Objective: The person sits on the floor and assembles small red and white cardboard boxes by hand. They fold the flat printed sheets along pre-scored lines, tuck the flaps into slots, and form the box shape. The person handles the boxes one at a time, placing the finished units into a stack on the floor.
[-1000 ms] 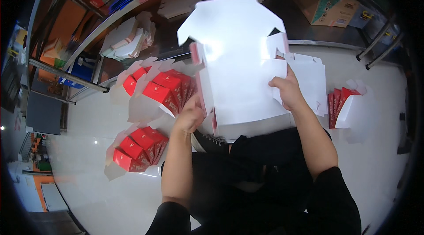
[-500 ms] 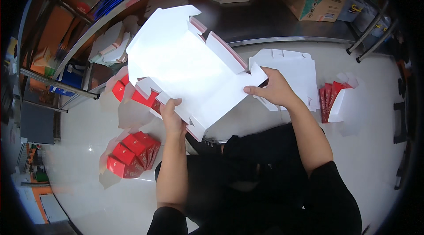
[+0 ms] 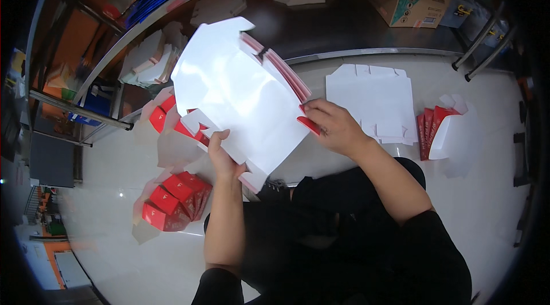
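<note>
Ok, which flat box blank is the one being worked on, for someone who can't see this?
Start at the pale floor in front of the metal shelf. The flat white box blank is lifted between left hand and right hand. Unlike the blank stack lying flat beside it, it's tilted and off the floor.

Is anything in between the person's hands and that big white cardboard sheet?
Nothing visible. Both hands already grip the white cardboard sheet: the left hand holds its lower edge and the right hand pinches the red-edged flap on its right side. The red boxes and the flat blanks lie on the floor, apart from it.
</note>
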`<state>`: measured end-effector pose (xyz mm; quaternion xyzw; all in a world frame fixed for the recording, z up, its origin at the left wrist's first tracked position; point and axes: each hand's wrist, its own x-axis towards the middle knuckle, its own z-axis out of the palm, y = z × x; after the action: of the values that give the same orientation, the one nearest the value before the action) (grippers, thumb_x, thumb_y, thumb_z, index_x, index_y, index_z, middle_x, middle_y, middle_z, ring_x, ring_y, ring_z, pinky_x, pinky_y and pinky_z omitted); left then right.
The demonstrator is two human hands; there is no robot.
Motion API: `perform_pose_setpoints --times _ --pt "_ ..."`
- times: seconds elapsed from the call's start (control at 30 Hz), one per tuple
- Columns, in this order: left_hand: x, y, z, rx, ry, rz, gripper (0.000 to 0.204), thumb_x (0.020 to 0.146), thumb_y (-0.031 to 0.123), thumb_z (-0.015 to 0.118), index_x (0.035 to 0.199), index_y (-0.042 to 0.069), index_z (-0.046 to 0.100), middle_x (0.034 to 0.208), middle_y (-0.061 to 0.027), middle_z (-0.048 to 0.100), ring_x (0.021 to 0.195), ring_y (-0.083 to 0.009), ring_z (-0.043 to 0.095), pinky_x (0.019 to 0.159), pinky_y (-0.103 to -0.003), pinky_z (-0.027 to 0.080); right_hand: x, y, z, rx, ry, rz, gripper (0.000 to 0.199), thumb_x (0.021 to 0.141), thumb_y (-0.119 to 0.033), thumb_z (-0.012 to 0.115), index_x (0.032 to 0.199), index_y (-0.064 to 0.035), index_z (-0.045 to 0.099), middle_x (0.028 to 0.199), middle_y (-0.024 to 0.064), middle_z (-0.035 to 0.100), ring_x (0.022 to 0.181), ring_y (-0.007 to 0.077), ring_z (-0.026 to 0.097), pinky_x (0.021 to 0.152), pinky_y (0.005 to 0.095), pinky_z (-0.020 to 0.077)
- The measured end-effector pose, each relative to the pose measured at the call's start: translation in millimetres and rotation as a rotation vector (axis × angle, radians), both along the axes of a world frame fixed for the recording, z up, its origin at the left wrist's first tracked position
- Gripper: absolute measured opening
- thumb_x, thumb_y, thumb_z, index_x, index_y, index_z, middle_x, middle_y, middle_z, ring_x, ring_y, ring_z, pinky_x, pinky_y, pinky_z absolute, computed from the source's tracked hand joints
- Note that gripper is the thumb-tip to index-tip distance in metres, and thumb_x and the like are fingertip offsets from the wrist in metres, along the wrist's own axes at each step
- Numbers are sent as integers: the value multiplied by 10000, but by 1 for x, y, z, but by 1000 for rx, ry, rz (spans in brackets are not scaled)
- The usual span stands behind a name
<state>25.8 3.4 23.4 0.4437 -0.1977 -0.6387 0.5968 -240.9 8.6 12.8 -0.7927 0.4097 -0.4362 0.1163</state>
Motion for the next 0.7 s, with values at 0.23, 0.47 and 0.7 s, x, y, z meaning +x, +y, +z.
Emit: perform_pose_setpoints --times 0.23,0.47,0.7 --pt "18 -7 -8 -16 -3 -50 483 823 219 531 1216 -62 529 1072 -178 634 967 -312 656 823 -449 559 -19 -7 -19 854 -587 90 283 969 -224 667 1109 18 704 1060 127 688 937 199 646 820 321 527" --pt "-1 3 5 -61 -44 -16 397 831 243 567 1135 -12 588 952 -135 656 872 -290 665 765 -437 559 -13 -3 7 1079 -681 187 298 938 -193 731 1096 52 670 949 92 702 840 121 643 770 271 527" --pt "-2 2 2 -85 -10 -69 414 831 218 571 1173 -16 569 999 -140 647 902 -288 664 792 -437 561 -10 -3 -1 881 -451 58 384 890 -148 782 1151 85 625 928 110 708 811 113 649 726 264 534"
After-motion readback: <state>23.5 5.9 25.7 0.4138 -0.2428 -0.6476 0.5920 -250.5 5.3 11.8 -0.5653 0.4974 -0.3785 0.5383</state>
